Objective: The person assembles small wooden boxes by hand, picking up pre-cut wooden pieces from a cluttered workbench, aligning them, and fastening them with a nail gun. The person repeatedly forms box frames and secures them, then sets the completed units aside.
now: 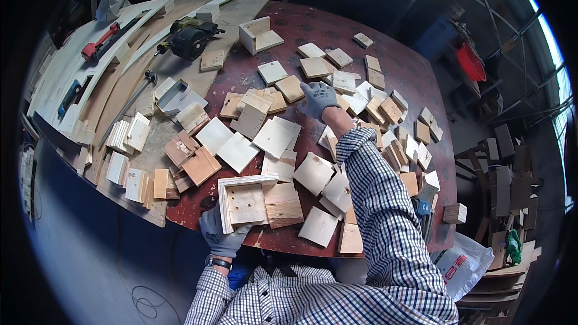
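Observation:
My left hand [224, 233], in a grey work glove, grips the lower left corner of an L-shaped wooden piece [247, 204] at the table's near edge. That piece has two pale raised strips along its far and left sides and a knotty board between them. A brown-grained block [284, 204] lies against its right side. Stretched far across the table, my gloved right hand [319, 100] has its fingers curled at the right edge of a light wooden block [290, 88]. Its fingertips are partly hidden. Many loose blocks surround both hands.
The dark red table [415, 72] carries scattered wooden blocks. On the left, a plywood sheet [247, 9] holds a black and green power tool [188, 38], a red tool [101, 42] and a clamp [129, 99]. A joined corner piece [261, 36] stands at the back. Scrap wood [503, 186] is piled right.

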A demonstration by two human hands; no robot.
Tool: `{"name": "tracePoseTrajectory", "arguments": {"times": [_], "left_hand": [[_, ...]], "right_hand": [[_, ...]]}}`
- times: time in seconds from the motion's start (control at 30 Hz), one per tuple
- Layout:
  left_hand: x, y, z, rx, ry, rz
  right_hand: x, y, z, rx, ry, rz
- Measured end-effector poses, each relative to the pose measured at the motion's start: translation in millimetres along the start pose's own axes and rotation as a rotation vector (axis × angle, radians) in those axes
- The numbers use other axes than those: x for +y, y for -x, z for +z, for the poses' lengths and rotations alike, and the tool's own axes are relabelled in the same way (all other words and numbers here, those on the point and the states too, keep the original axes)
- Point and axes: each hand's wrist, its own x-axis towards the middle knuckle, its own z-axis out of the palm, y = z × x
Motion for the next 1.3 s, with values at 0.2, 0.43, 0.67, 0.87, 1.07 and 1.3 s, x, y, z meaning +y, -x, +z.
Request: {"name": "tracePoseTrajectory", "arguments": {"times": [0.2,0.43,0.67,0.87,1.07,1.3], "left_hand": [[-1,4,-2,-0.050,-0.010,-0.030],[5,-5,-1,-0.002,0.001,0.006],[-2,2,1,-0.043,0.014,-0.080],[-6,7,7,0.033,0.034,-0.013],[-11,5,8,0.023,-0.035,0.004],[-9,4,10,0.081,-0.051,0.064]], "right_hand": [[-21,-39,17,-0.061,-0.081,0.142],[-20,4,4,0.321,-0.258,0.281],[-98,187,-56,0.756,-0.807,-0.003],[-184,316,-12,0.556,-0.911,0.080],[-230,288,24,0.578,-0.616,-0.014],[-205,307,41,0.357,-0.970,0.130]]}}
